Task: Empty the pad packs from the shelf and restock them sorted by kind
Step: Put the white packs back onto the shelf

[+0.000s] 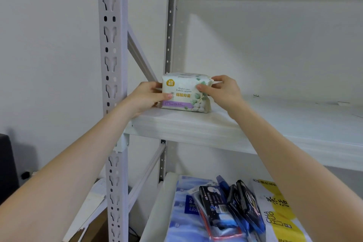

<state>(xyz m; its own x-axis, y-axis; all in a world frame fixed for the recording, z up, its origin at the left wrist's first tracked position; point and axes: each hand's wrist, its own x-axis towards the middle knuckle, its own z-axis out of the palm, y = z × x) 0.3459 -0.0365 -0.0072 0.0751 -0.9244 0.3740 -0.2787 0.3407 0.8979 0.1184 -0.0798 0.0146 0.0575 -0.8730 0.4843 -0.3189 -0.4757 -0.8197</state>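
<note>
A white pad pack [185,93] with green leaves, cotton balls and a purple strip along the bottom stands upright on the white shelf [275,124]. It sits near the left end of the shelf, close to the front edge, with its printed face turned to the camera.

Both hands hold the pack. The left hand [146,97] is curled around its left end, with the thumb lying across the front near the purple strip. The right hand [222,91] grips its right end, thumb on the front over the leaves and the other fingers bent around the side and top. The pack's bottom seems to touch the shelf, but that is hard to tell from this angle.

The rest of this shelf is bare. A grey metal post [113,84] with slots stands at the left front corner.

On the shelf below [157,218] lie a blue and white pack [182,212], some dark packets [225,204] leaning together, and a yellow and white pack [279,216] at the right.
</note>
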